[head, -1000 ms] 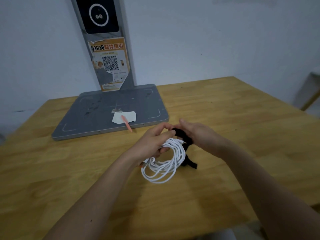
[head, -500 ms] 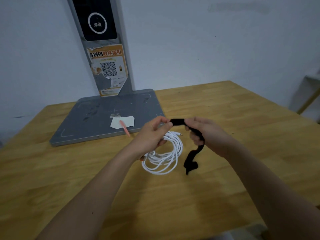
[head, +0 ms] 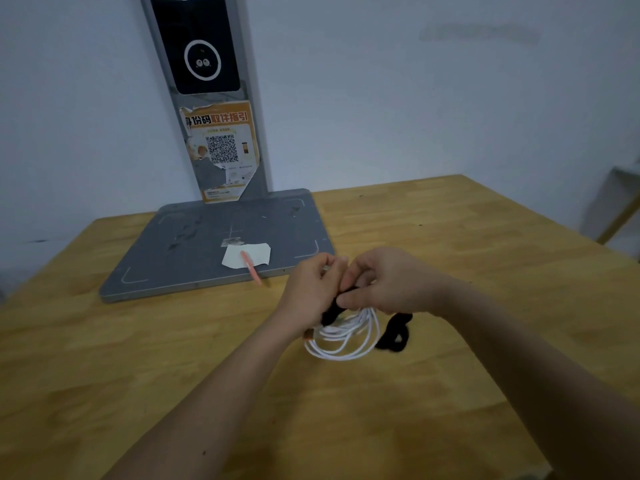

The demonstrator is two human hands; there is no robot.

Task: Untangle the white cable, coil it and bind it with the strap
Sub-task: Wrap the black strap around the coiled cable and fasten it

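Just right of frame centre, both hands meet above the desk (head: 450, 244). Left hand (head: 310, 289) grips the top of the coiled cable (head: 346, 336) and one end of the black strap (head: 330, 313); right hand (head: 388, 284) has its fingers curled on the strap, whose other end lies looped on the wood beside the coil. Behind, a grey stand (head: 221, 244) carries a paper slip (head: 246, 255) and a pink pen (head: 251, 269).

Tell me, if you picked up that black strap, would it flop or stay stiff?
Probably floppy: the black strap droops below the right hand and curls on the table. It looks like soft fabric, so likely light and unlikely to roll.
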